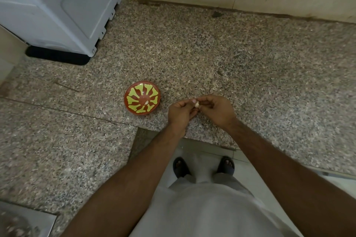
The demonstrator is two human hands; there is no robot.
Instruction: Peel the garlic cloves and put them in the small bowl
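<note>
Speckled granite tabletop [250,59] carries a small bowl [142,100] left of both hands; left hand [180,112] and right hand [216,109] meet above the near edge, fingers pinching one garlic clove [196,104].

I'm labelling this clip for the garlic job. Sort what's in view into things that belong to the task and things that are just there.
Belongs to the task:
- garlic clove, pinched between both hands
- left hand
- right hand
- small bowl, red with yellow pattern, holding one pale piece

Just there:
- granite counter
- white appliance, back left
- black mat under it
</note>
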